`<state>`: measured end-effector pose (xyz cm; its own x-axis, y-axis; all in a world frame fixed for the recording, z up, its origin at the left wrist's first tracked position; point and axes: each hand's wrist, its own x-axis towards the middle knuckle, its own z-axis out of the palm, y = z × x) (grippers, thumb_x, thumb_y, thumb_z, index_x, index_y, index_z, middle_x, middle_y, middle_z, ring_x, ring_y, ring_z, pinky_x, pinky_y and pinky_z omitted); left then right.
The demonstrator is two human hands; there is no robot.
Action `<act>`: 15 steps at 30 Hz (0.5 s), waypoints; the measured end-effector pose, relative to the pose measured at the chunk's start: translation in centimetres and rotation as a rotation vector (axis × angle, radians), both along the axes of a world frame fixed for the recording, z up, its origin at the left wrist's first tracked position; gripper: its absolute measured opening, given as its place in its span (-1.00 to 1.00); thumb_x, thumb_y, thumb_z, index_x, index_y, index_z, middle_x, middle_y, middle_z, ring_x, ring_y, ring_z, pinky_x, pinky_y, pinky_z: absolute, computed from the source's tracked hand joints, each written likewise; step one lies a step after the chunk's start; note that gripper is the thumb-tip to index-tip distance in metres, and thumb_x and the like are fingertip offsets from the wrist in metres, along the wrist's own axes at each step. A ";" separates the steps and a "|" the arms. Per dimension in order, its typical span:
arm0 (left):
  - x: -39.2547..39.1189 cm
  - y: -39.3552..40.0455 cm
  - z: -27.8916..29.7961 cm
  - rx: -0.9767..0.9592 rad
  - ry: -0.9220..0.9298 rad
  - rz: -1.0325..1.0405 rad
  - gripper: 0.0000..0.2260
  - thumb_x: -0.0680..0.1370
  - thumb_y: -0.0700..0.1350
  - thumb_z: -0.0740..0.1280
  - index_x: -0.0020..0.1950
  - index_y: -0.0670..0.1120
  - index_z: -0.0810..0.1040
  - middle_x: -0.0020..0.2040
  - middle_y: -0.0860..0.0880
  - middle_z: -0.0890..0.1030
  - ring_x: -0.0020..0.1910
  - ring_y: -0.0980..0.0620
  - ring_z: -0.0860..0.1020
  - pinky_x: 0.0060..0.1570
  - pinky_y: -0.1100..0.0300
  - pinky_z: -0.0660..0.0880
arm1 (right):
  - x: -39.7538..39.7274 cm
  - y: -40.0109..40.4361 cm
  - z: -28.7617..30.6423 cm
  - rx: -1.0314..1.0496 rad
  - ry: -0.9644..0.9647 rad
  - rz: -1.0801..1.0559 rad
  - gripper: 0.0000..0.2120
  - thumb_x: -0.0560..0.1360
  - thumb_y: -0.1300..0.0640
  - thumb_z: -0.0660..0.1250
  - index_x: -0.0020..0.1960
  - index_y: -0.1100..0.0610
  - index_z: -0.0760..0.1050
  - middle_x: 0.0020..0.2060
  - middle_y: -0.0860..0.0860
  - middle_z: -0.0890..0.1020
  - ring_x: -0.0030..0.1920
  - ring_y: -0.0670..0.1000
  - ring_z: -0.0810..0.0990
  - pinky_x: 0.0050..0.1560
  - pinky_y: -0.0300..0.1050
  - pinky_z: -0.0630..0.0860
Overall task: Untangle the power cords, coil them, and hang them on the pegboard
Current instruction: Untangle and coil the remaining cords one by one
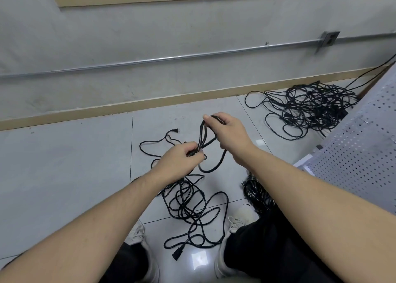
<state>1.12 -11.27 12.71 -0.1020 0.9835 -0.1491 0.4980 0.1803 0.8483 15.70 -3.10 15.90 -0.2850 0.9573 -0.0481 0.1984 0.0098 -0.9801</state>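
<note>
Holding one black power cord [206, 137] above a glossy grey tiled floor [64, 164], we list: left hand [182, 160] clenched around the cord's lower strands, right hand [229, 130] gripping its upper loop. Loose cords [192, 205] sprawl on the tiles between our white shoes [237, 218]; a tangled cord pile [310, 109] lies near the wall. Room: grey wall, metal conduit [150, 61], outlet box [329, 38], beige baseboard [107, 109], white pegboard [364, 149] at right.

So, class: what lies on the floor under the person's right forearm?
A bundle of black cords shows beside the white shoe. The forearm covers the bundle's far side, so its full extent can't be seen.
</note>
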 end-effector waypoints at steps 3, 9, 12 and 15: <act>0.4 0.0 0.2 0.007 -0.087 0.072 -0.77 0.64 -0.02 0.26 -0.18 -0.02 0.55 -0.51 0.13 0.30 -0.47 0.06 0.28 -0.33 0.11 0.22 | -0.2 0.2 0.2 -0.006 0.012 -0.061 -0.78 0.62 -0.08 0.32 -0.12 0.01 0.60 -0.24 -0.21 0.66 -0.24 -0.25 0.55 -0.18 -0.29 0.40; 0.8 -0.6 0.8 0.044 -0.244 0.053 -0.74 0.53 0.11 0.25 -0.26 -0.02 0.44 -0.30 -0.09 0.33 -0.32 -0.02 0.29 -0.30 0.10 0.24 | -0.8 0.1 -0.4 -0.089 -0.023 -0.041 -0.72 0.66 -0.14 0.23 -0.02 0.07 0.46 -0.09 -0.04 0.56 -0.10 -0.05 0.58 -0.02 -0.08 0.51; 0.7 -0.8 1.1 0.026 -0.307 0.018 -0.76 0.53 0.07 0.25 -0.28 -0.02 0.40 -0.29 -0.09 0.34 -0.35 -0.01 0.31 -0.34 0.13 0.26 | -0.8 0.4 -0.3 -0.229 0.205 -0.041 -0.79 0.61 0.00 0.39 -0.01 0.08 0.39 -0.14 0.03 0.59 -0.24 -0.02 0.65 0.00 0.03 0.62; 0.3 -0.9 1.3 0.028 -0.313 0.013 -0.72 0.57 0.07 0.27 -0.29 -0.03 0.43 -0.30 -0.14 0.34 -0.37 -0.01 0.32 -0.36 0.17 0.26 | -0.3 0.8 0.2 -0.290 0.394 -0.097 -0.73 0.53 0.17 0.49 0.10 0.12 0.42 -0.30 0.03 0.51 -0.40 -0.05 0.55 -0.21 -0.10 0.65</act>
<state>1.47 -12.14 14.00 -0.0683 0.9866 -0.1479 0.2091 0.1591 0.9649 15.36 -2.29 16.14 -0.2455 0.9434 -0.2229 -0.2014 -0.2745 -0.9403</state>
